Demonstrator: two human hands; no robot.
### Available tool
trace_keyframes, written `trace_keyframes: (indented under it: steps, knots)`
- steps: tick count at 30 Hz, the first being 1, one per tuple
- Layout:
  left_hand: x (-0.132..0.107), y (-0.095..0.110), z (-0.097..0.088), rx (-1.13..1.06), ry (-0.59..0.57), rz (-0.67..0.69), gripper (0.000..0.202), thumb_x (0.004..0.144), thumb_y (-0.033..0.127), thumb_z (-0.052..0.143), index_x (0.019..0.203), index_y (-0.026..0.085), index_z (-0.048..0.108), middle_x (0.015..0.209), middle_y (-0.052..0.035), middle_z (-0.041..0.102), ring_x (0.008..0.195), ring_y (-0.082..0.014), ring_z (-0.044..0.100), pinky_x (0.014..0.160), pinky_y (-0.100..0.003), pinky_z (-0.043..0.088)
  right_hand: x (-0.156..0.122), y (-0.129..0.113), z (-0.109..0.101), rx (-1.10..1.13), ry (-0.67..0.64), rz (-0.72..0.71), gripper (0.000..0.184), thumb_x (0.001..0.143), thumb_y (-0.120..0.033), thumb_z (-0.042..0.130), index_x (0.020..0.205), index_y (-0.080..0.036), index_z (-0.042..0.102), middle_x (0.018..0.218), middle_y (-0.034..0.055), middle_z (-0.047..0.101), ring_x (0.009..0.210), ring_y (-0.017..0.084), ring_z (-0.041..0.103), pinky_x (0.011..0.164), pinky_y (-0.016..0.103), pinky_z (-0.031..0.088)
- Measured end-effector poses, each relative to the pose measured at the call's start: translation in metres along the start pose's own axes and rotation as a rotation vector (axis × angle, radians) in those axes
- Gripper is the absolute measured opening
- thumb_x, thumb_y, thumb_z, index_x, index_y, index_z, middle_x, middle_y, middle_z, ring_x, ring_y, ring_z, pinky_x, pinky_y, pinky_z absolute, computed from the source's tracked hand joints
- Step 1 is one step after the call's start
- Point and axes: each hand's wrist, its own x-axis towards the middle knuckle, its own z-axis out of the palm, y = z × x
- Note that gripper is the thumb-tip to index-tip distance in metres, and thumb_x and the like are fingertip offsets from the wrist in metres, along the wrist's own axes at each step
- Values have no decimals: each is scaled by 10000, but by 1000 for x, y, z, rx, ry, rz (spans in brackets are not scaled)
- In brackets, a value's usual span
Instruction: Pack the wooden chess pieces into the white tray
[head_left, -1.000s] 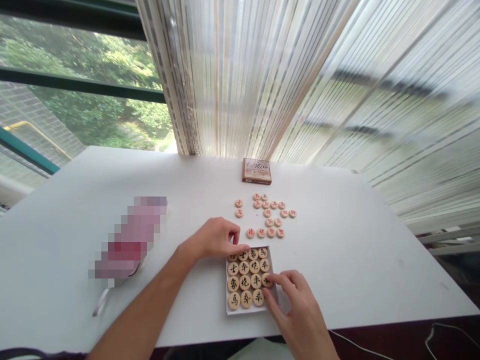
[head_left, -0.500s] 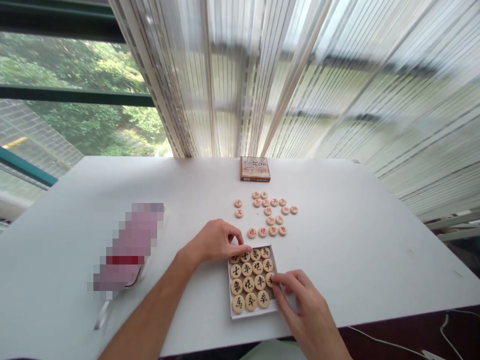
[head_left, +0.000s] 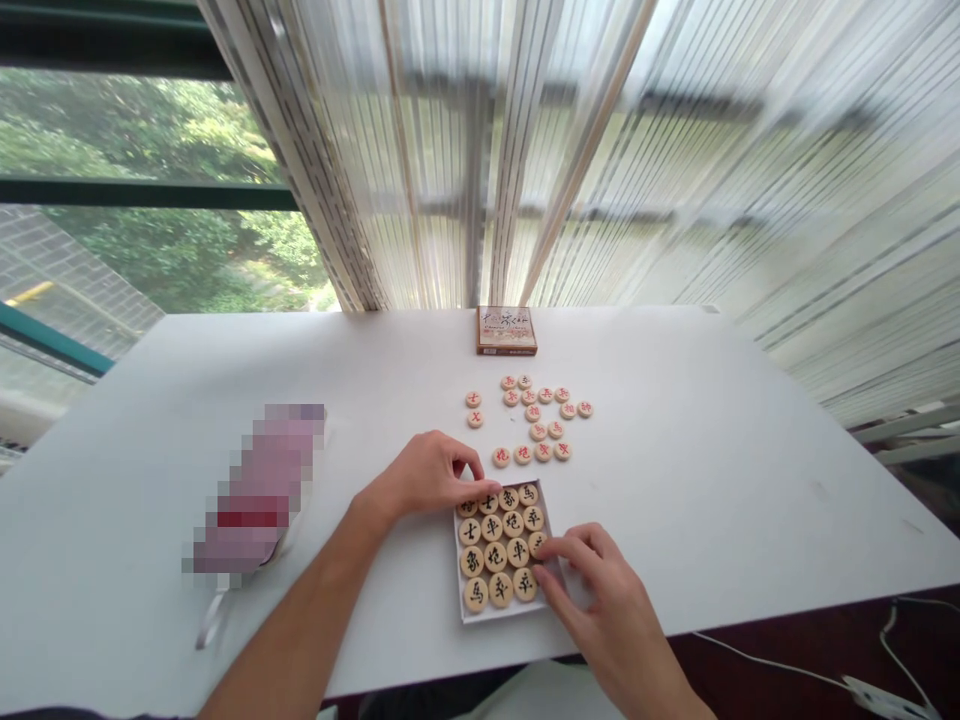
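You have a white tray (head_left: 480,614) of pale wooden discs (head_left: 495,556) marked with black characters, on a plain white table (head_left: 712,480). Farther off, the loose discs (head_left: 542,430) are the same pale wood with red characters. Beyond them are a brown-and-cream printed box (head_left: 506,330) and a curtain (head_left: 600,150) in fine white and grey stripes.

A white table (head_left: 187,380) stands before a daylit window (head_left: 150,240) with pale vertical blinds (head_left: 600,150).
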Motion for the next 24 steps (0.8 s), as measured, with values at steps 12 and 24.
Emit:
trace_keyframes:
  steps: [12, 24]
  knots:
    - [0, 2, -1, -13, -12, -10, 332, 776, 521, 749, 718, 196, 791, 505, 45, 519, 497, -82, 410, 489, -207, 287, 1, -7, -3, 34, -7, 31, 118, 960, -349, 616, 964, -269, 702, 931, 49, 554, 832, 202, 615, 591, 258, 553]
    - [0, 3, -2, -21, -19, -8, 335, 783, 527, 742, 721, 202, 794, 497, 43, 535, 492, -84, 417, 490, -209, 285, -2, -17, -5, -67, -30, -105, 166, 955, -324, 614, 835, -256, 706, 837, 48, 583, 807, 223, 632, 712, 361, 599]
